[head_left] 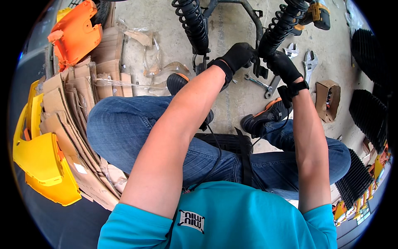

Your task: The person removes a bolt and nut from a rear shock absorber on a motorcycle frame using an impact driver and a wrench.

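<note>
My gloved left hand is closed beside the lower end of the right coil-spring shock, near a dark metal bracket; what its fingers grip is hidden. My gloved right hand has its fingers wrapped at that shock's lower end. Both belong to a black tubular frame, with another shock to the left. On the floor below my hands lie a combination wrench and a dark bar tool; two adjustable wrenches rest to the right.
Cardboard stacks, orange panels and yellow panels crowd the left side. A cordless drill is at upper right, above a small open box. Black ribbed pieces line the right edge. Plastic wrap lies on the concrete.
</note>
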The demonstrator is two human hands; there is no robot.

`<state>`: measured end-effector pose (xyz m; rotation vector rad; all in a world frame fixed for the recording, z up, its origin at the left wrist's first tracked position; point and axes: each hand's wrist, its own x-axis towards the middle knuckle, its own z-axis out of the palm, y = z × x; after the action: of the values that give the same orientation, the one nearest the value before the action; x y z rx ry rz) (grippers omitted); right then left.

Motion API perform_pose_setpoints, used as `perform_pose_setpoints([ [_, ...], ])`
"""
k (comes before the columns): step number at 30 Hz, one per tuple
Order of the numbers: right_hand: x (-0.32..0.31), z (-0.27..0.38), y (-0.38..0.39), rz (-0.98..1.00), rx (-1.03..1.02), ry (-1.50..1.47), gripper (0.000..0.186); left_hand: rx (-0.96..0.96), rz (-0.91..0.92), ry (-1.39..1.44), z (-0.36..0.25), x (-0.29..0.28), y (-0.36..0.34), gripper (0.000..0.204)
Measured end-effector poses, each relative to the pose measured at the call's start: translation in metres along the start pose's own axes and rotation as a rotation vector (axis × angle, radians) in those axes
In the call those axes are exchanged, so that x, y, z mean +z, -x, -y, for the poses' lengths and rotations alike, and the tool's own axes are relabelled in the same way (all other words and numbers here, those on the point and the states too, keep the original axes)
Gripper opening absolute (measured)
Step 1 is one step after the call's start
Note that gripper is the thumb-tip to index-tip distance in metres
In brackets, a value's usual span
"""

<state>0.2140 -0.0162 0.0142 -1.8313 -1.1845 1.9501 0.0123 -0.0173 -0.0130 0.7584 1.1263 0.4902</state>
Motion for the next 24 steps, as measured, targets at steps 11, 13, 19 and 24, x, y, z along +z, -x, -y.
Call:
perform_pose_setpoints([
  [11, 0.001, 0.0, 0.002, -0.007, -0.073, -0.006, 0.023, -0.036, 0.085, -0.115, -0.007, -0.002, -0.001, 0.026],
  [13, 0.001, -0.001, 0.0, -0.013, -0.082, -0.01, 0.023, -0.029, 0.065, -0.119, -0.005, -0.002, -0.002, 0.024],
  [19, -0.005, -0.003, -0.01, 0.049, -0.026, 0.103, 0.023, 0.087, 0.001, -0.151, 0.001, -0.005, -0.004, 0.022],
  [24, 0.001, 0.008, 0.005, 0.011, 0.014, -0.021, 0.025, -0.054, -0.002, -0.058, -0.008, 0.002, 0.003, 0.024],
])
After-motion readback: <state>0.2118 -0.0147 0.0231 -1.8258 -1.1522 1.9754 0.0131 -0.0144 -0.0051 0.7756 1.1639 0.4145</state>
